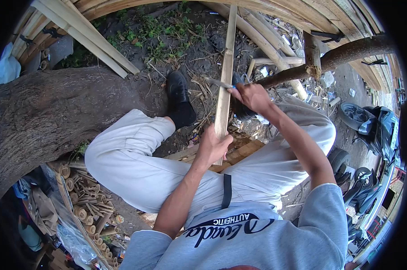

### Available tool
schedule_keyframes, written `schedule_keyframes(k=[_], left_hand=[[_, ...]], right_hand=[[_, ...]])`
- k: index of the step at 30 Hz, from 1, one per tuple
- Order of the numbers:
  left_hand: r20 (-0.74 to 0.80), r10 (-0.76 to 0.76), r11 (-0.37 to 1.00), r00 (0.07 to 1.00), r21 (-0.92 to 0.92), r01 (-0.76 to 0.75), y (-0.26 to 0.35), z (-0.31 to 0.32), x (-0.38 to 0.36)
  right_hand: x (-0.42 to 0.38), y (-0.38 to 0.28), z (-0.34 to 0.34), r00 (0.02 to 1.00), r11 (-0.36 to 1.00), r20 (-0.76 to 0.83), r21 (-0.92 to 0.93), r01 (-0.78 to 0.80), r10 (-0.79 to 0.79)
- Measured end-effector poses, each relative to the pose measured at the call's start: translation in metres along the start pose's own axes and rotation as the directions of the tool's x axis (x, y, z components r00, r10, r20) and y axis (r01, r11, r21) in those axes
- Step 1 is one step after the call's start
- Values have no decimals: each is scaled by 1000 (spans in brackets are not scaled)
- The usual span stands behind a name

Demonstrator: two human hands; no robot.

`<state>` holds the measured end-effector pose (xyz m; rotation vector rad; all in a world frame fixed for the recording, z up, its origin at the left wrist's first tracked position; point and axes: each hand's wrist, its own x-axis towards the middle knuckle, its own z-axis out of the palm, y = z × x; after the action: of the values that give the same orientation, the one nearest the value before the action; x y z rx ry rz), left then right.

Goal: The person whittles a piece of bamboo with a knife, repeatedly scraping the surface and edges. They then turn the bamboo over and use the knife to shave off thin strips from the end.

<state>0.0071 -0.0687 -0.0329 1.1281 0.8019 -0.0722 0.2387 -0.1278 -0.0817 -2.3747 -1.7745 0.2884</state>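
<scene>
My left hand (211, 145) is closed around the lower end of a long split bamboo strip (224, 96), which runs away from my lap between my knees. In my right hand (253, 97) is a knife (219, 83); a bit of blue shows at its handle. Its blade lies across the strip, roughly halfway along, and points left. Below the left hand, the strip's near end overlaps some wooden pieces (244, 152) between my thighs.
A thick tree trunk (55, 121) lies to the left. Cut bamboo pieces (88, 211) are stacked at lower left. Bamboo poles (275, 42) and a branch (351, 57) stretch across the upper right. Motorbikes (374, 128) stand at right. Shavings and litter cover the ground.
</scene>
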Motion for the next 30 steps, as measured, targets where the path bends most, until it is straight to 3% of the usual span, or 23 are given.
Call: schedule_keyframes(k=[2,4,8,14,18,20,21,25,28,30], left_hand=[[14,-4,1000,1000,5,4,1,3,-1],[44,13,999,999,-49,-11,4,4,-2],[21,34,999,999,-32,-34,7,-4,9],[45,-3,996,999,-89,7,9,-7,11],[63,16,996,998,-89,-11,10,-2,13],[97,33,992,995,-121,-21,11,-2,13],[184,52,993,982,-116,-31,10,-7,15],[260,43,983,965,-184,6,9,-9,13],[189,40,953,981,-303,19,9,-4,11],[197,16,935,980,-350,55,14,-3,6]], right_hand=[[30,46,19,993,994,-45,-20,-108,107],[58,72,12,965,963,28,59,-264,262],[71,55,0,950,946,-40,120,-302,308],[1,-32,-36,993,973,32,198,-115,111],[-45,-63,-46,972,935,211,313,-168,104],[-60,-72,-44,978,933,198,337,-127,61],[-64,-74,-44,983,929,182,360,-84,19],[-66,-75,-49,978,921,207,375,-102,24],[-63,-74,-55,989,929,147,365,-62,8],[-62,-73,-57,992,932,104,346,-109,77]])
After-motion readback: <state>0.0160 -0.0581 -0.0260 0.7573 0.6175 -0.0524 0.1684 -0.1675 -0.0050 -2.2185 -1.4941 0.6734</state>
